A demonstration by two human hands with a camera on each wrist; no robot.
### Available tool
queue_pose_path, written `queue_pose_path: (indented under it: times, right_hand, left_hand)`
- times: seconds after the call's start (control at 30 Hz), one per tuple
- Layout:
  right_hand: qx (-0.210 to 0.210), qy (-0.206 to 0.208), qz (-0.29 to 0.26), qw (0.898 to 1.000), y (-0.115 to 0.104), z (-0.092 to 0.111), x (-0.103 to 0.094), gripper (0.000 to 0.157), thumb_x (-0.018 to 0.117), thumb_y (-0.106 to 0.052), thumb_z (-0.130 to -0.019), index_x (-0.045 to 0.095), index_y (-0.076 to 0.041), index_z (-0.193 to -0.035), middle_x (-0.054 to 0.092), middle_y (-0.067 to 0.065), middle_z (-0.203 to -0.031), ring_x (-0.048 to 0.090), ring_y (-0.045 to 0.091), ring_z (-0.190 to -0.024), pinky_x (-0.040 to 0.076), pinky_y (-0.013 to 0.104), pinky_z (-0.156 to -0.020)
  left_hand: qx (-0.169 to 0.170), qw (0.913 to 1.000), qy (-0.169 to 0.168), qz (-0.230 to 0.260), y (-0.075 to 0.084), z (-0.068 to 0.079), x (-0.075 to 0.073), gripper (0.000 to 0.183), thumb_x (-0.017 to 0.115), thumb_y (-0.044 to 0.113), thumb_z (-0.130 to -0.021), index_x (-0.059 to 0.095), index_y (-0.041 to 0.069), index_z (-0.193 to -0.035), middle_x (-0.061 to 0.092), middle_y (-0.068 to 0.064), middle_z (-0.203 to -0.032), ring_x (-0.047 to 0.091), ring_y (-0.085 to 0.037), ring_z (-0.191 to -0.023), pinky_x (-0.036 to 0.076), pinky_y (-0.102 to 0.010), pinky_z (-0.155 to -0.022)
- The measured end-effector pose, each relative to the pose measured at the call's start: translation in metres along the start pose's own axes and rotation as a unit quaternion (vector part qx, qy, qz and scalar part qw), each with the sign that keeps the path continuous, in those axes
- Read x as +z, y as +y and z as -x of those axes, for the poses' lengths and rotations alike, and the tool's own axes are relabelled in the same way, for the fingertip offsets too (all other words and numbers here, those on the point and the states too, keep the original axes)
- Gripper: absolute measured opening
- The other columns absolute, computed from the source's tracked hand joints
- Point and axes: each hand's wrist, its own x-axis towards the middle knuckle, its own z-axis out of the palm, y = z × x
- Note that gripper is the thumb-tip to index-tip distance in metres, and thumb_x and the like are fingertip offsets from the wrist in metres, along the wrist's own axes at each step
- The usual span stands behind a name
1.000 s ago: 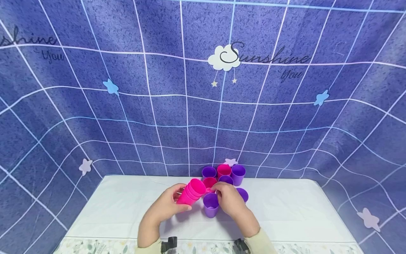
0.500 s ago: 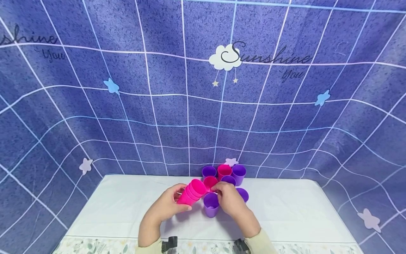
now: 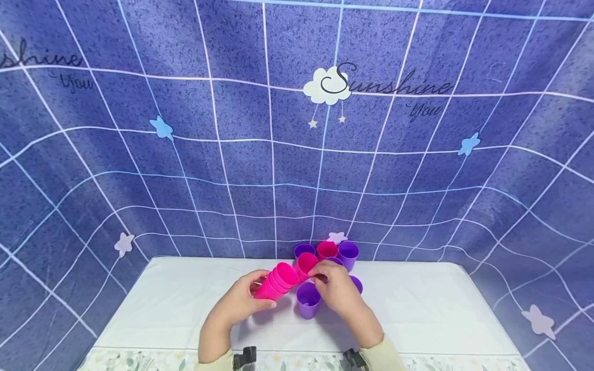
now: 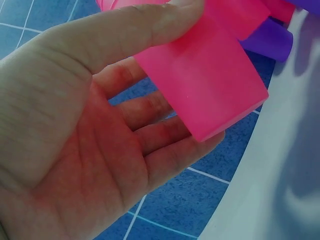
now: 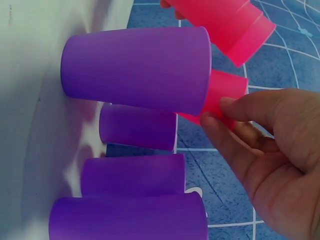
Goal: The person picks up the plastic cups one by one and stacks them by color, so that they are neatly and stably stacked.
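My left hand (image 3: pixel 241 299) grips a tilted stack of nested pink cups (image 3: pixel 277 282), mouths facing up and to the right; in the left wrist view the thumb lies across the stack (image 4: pixel 205 85) and the fingers pass behind it. My right hand (image 3: pixel 335 286) pinches the rim of a single pink cup (image 3: pixel 306 264) between thumb and fingers, and this cup leans beside the stack. In the right wrist view the pinched pink cup (image 5: pixel 227 90) is partly hidden by a purple cup (image 5: pixel 135 70). That upright purple cup (image 3: pixel 308 301) stands nearest the front, between the hands.
Behind the hands stand a purple cup (image 3: pixel 303 250), a pink cup (image 3: pixel 327 250) and another purple cup (image 3: pixel 348 255) near the blue grid curtain (image 3: pixel 241 154). More purple cups (image 3: pixel 356 284) are partly covered by the right hand. A white cloth (image 3: pixel 417 309) covers the table.
The single pink cup has risen a little from among the purple cups in my right hand. The left hand, with its stack, has shifted slightly left.
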Motion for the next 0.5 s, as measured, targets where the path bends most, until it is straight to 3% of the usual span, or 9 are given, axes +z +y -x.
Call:
queue_pose_path:
  times: [0.33, 0.5]
  right_hand:
    - [-0.021, 0.075, -0.053, 0.996, -0.0021, -0.0021, -0.0078, 0.017, 0.077, 0.010, -0.082, 0.076, -0.003, -0.093, 0.074, 0.006, -0.092, 0.073, 0.017, -0.083, 0.064, 0.028, -0.076]
    - [-0.045, 0.100, -0.071, 0.991, -0.0021, -0.0041, -0.0090, 0.012, 0.082, 0.001, -0.085, 0.075, -0.007, -0.089, 0.074, 0.003, -0.091, 0.073, 0.018, -0.083, 0.064, 0.031, -0.076]
  left_hand:
    - [-0.004, 1.0000, 0.003, -0.003, -0.0029, -0.0004, -0.0014, 0.068, 0.090, 0.009, -0.079, 0.062, 0.005, -0.140, 0.071, -0.019, -0.126, 0.068, -0.021, -0.100, 0.054, -0.041, -0.088]
    - [-0.006, 0.9999, 0.005, -0.014, -0.0065, -0.0015, -0.0015, 0.068, 0.090, 0.010, -0.078, 0.062, 0.004, -0.140, 0.072, -0.019, -0.125, 0.068, -0.020, -0.099, 0.054, -0.040, -0.088]
